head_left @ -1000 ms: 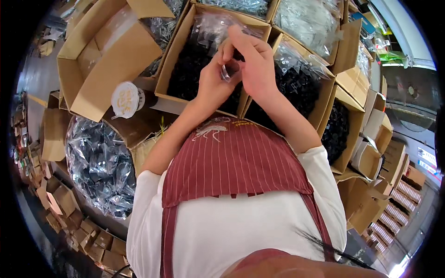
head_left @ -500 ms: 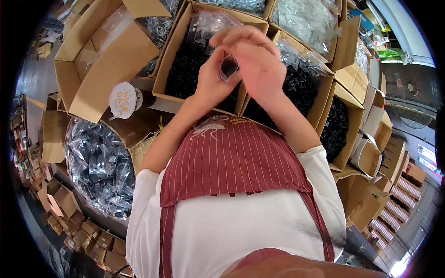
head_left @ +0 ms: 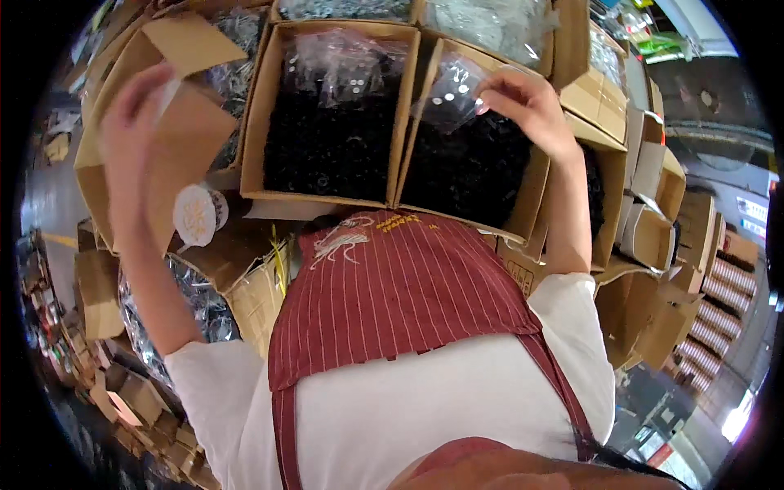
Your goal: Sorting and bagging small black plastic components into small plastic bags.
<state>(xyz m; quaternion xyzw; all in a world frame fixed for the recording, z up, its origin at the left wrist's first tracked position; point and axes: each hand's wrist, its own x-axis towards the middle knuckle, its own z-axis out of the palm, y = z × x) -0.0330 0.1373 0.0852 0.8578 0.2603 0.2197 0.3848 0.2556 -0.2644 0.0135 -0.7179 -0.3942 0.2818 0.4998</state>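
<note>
My right hand (head_left: pixel 523 102) pinches a small clear plastic bag (head_left: pixel 453 94) with tiny pale pieces inside. It holds the bag above a cardboard box of small black parts (head_left: pixel 474 175). My left hand (head_left: pixel 131 110) is raised far to the left, blurred, in front of an open empty carton (head_left: pixel 192 135). A thin pale strip (head_left: pixel 169 86) shows at its fingertips. A second box of black parts (head_left: pixel 327 135), topped with a clear bag, lies between the two hands.
A white round disc (head_left: pixel 196 214) rests on a carton below my left hand. Shiny packets (head_left: pixel 200 306) fill the lower left. More cartons (head_left: pixel 653 237) stack at the right, and bags of pale parts (head_left: pixel 490 20) sit behind. A red striped apron (head_left: pixel 392 294) covers my front.
My hands were pressed together on the small bag over the boxes. They have come apart: the left swung out to the far left with the strip, and the right carried the bag rightward.
</note>
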